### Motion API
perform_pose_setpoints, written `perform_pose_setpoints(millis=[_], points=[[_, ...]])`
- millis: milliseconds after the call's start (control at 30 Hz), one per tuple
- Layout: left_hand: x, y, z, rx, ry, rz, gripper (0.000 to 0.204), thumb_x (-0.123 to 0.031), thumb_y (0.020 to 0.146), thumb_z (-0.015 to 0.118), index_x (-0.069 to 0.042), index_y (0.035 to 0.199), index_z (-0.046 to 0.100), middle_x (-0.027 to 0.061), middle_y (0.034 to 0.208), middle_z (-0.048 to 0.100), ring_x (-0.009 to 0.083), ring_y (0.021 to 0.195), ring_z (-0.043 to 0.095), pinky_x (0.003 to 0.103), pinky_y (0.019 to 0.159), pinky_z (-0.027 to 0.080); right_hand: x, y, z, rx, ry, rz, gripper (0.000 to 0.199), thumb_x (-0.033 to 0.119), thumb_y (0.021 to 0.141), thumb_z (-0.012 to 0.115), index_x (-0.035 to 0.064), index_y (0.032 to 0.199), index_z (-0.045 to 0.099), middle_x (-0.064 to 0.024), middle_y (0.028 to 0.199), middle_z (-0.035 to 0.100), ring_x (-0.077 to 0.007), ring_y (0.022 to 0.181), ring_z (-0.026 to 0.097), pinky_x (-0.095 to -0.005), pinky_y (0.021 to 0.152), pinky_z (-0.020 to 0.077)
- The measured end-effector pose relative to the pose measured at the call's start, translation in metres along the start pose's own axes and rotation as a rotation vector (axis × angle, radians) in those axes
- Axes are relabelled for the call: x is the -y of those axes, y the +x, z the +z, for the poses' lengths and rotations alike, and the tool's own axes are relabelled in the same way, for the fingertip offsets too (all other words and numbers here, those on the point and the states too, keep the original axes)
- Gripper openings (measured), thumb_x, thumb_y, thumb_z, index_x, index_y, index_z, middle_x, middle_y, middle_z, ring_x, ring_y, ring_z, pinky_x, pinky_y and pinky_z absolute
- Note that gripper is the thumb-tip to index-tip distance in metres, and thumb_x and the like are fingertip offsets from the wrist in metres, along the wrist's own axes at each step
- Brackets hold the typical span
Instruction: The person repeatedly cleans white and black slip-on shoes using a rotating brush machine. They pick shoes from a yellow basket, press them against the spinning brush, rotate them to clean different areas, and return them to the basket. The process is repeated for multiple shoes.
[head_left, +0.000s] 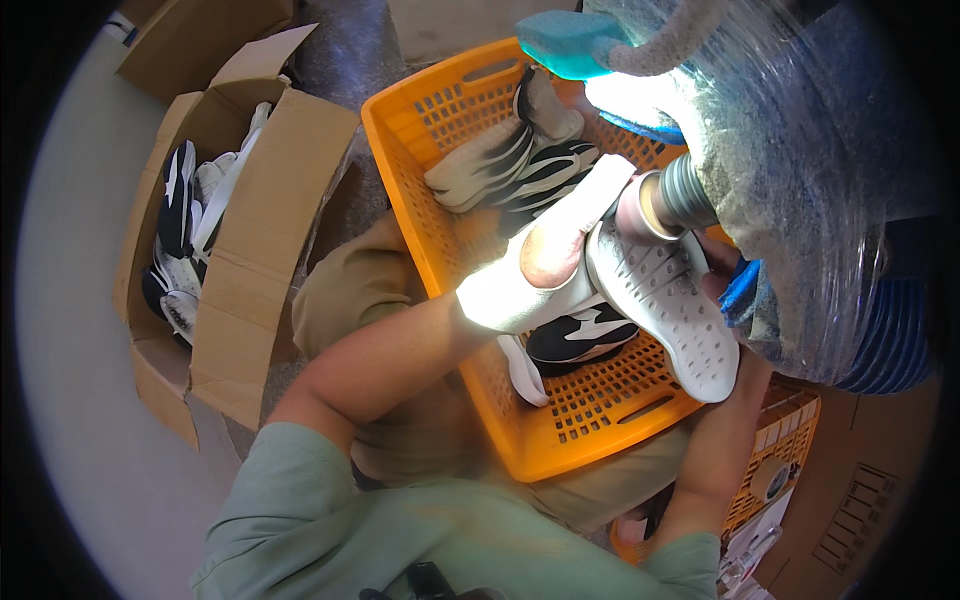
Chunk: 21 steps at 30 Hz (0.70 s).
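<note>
A white shoe sole [672, 315] dotted with small round holes is held tilted over an orange basket. My left hand [552, 252], partly covered in white and washed out by glare, is closed at the sole's upper left edge; its fingertips lie beside a round spindle [645, 208]. Fingers of my right hand [717, 262] curl round the sole's right edge, with the rest of that hand hidden behind it. The spindle's pale end touches or nearly touches the sole's upper part; a grey ribbed collar [688, 192] joins it to the machine.
The orange basket [400, 165] across my lap holds several white and black soles [490, 165]. An open cardboard box [270, 230] at left contains more. Plastic-wrapped machinery [800, 170] with a blue ribbed hose [885, 335] crowds the right. Another orange basket [790, 430] stands lower right.
</note>
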<state>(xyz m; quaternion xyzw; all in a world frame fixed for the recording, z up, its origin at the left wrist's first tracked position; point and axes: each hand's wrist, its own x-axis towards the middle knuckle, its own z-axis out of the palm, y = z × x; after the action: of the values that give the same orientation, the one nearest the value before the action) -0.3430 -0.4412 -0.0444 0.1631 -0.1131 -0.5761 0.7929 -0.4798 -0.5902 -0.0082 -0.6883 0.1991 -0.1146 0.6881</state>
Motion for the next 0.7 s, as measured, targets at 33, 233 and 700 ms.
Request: perform_pose_setpoints(millis=[33, 233, 700], points=[[0.000, 0.001, -0.001, 0.090, 0.037, 0.023, 0.062, -0.050, 0.102, 0.039, 0.003, 0.131, 0.050, 0.0201, 0.120, 0.061, 0.0315, 0.105, 0.062, 0.044, 0.096, 0.050, -0.005, -0.008, -0.002, -0.023, 0.041, 0.005, 0.050, 0.017, 0.090, 0.064, -0.0036, 0.133, 0.049, -0.0166, 0.126, 0.059, -0.0251, 0.112, 0.059, -0.0372, 0.098, 0.0473], [0.009, 0.021, -0.035, 0.324, -0.400, -0.122, 0.074, -0.058, 0.099, 0.035, 0.004, 0.138, 0.043, 0.0228, 0.126, 0.056, 0.0343, 0.112, 0.058, 0.046, 0.100, 0.046, -0.026, -0.053, -0.001, -0.129, 0.229, 0.024, 0.050, 0.017, 0.090, 0.064, -0.0033, 0.134, 0.049, -0.0166, 0.126, 0.058, -0.0253, 0.112, 0.059, -0.0374, 0.098, 0.0472], [0.016, 0.010, -0.008, 0.448, -0.095, 0.017, 0.082, -0.065, 0.098, 0.027, 0.005, 0.139, 0.042, 0.0228, 0.131, 0.055, 0.0338, 0.119, 0.056, 0.047, 0.105, 0.043, 0.025, -0.024, -0.020, -0.086, -0.088, -0.004, 0.052, 0.017, 0.090, 0.064, -0.0027, 0.135, 0.047, -0.0166, 0.128, 0.057, -0.0258, 0.113, 0.058, -0.0379, 0.099, 0.0469]])
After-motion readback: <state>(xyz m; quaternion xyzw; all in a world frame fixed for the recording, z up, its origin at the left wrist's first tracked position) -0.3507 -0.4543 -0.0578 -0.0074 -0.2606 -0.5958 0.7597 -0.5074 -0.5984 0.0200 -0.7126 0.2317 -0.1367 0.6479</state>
